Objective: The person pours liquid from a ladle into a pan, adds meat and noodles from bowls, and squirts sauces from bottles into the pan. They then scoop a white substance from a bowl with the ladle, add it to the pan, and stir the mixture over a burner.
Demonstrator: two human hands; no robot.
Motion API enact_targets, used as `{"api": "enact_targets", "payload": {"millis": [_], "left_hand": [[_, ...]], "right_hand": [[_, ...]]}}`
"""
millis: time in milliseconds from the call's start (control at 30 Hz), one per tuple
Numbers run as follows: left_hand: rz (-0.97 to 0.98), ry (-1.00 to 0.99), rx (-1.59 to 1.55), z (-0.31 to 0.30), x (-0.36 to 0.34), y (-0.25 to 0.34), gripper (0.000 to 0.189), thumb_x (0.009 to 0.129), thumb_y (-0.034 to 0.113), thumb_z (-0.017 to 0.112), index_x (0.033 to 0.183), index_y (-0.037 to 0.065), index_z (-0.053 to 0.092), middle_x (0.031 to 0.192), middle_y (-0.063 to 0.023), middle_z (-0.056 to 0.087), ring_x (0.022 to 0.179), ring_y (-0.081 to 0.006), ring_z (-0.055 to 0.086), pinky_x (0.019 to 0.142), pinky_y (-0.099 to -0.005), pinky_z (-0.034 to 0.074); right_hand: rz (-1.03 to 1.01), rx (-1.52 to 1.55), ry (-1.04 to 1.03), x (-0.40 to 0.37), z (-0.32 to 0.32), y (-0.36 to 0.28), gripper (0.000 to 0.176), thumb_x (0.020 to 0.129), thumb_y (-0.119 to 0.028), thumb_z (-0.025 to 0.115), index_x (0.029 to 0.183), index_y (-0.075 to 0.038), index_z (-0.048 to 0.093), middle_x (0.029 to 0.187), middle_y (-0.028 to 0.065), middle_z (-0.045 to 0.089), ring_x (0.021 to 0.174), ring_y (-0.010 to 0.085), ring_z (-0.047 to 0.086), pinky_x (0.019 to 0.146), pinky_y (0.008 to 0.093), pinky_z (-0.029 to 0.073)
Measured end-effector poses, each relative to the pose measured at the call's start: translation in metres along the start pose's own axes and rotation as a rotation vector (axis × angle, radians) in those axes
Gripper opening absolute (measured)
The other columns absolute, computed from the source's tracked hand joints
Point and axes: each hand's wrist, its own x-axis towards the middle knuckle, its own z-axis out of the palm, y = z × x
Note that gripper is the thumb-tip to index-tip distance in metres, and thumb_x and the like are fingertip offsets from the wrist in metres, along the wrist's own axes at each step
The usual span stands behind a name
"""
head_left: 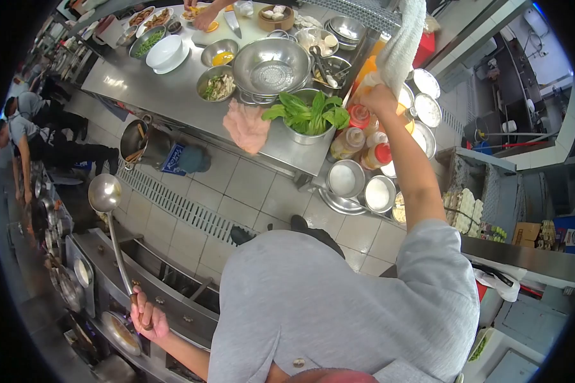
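My left hand [149,317] is wrapped round the handle of a long metal ladle [105,193], whose bowl is raised above the stove side. On the right, my right hand [378,101] is closed among the bottles, at the lower end of a white towel [402,45]; its fingertips are partly hidden, and what they grip is unclear. Close below it stand squeeze bottles with red caps [382,153]. Leafy greens [310,115] fill a metal bowl left of that hand, beside a pink cloth [244,126] at the counter's edge.
A large metal colander [271,67] and a bowl of chopped food [216,85] stand on the steel counter [118,78]. Across it, another person's hands [204,17] work over food. Containers of white contents [379,194] sit at right. Co-workers [35,137] stand at far left, near pans.
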Motion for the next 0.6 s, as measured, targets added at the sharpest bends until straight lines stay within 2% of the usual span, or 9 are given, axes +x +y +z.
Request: {"api": "enact_targets", "payload": {"millis": [67,167,200,300,367,500,600], "left_hand": [[0.011,0.008,0.004,-0.002,-0.001,-0.001,0.040,0.102,0.009,0.047,0.133,-0.008,0.029,0.086,-0.0068,0.045,0.053,-0.0077,0.047,0.039,-0.0237,0.034],[0.024,0.007,0.015,0.000,-0.004,-0.001,0.040,0.102,0.009,0.047,0.133,-0.009,0.030,0.086,-0.0068,0.045,0.053,-0.0077,0.047,0.039,-0.0236,0.034],[0.016,0.004,0.019,0.001,-0.002,-0.001,0.040,0.102,0.009,0.047,0.133,-0.009,0.030,0.086,-0.0068,0.045,0.053,-0.0077,0.047,0.039,-0.0236,0.034],[-0.002,0.000,0.015,0.000,-0.002,0.002,0.038,0.103,0.010,0.042,0.134,-0.007,0.029,0.087,-0.0073,0.045,0.055,-0.0087,0.049,0.041,-0.0245,0.034],[0.009,0.014,0.027,-0.007,0.000,0.005,0.039,0.103,0.010,0.044,0.133,-0.008,0.029,0.087,-0.0076,0.046,0.054,-0.0086,0.048,0.039,-0.0243,0.034],[0.019,0.010,0.015,-0.008,0.005,0.008,0.039,0.102,0.010,0.044,0.133,-0.009,0.029,0.087,-0.0082,0.046,0.054,-0.0091,0.049,0.037,-0.0243,0.034],[0.004,-0.009,0.011,-0.009,0.008,0.009,0.039,0.102,0.009,0.044,0.133,-0.008,0.029,0.087,-0.0080,0.045,0.054,-0.0096,0.050,0.038,-0.0240,0.035]], "right_hand": [[-0.047,-0.028,0.116,-0.003,0.003,0.006,0.055,0.059,-0.046,0.082,0.087,0.001,0.074,0.082,0.0166,0.074,0.081,0.0300,0.073,0.074,0.0392,0.056],[-0.001,0.038,0.084,-0.037,-0.035,-0.009,0.066,0.059,-0.046,0.081,0.105,0.000,0.071,0.106,0.0217,0.072,0.100,0.0348,0.070,0.087,0.0422,0.055],[-0.042,0.045,0.177,-0.049,-0.045,-0.012,0.068,0.059,-0.045,0.082,0.110,-0.001,0.070,0.099,0.0199,0.073,0.094,0.0352,0.071,0.084,0.0423,0.056],[-0.282,0.115,0.472,-0.076,-0.073,-0.012,0.066,0.060,-0.044,0.081,0.109,-0.002,0.069,0.090,0.0181,0.074,0.084,0.0348,0.072,0.078,0.0416,0.057],[-0.421,0.193,0.614,-0.104,-0.102,-0.021,0.062,0.061,-0.040,0.083,0.108,-0.001,0.068,0.087,0.0169,0.074,0.081,0.0323,0.073,0.075,0.0401,0.058],[-0.594,0.350,0.778,-0.158,-0.161,-0.051,0.055,0.062,-0.031,0.085,0.104,0.000,0.068,0.086,0.0145,0.075,0.078,0.0248,0.074,0.072,0.0363,0.059],[-0.618,0.552,0.525,-0.181,-0.177,-0.064,0.051,0.062,-0.025,0.085,0.103,0.000,0.068,0.087,0.0125,0.075,0.078,0.0199,0.074,0.073,0.0343,0.058]]}}
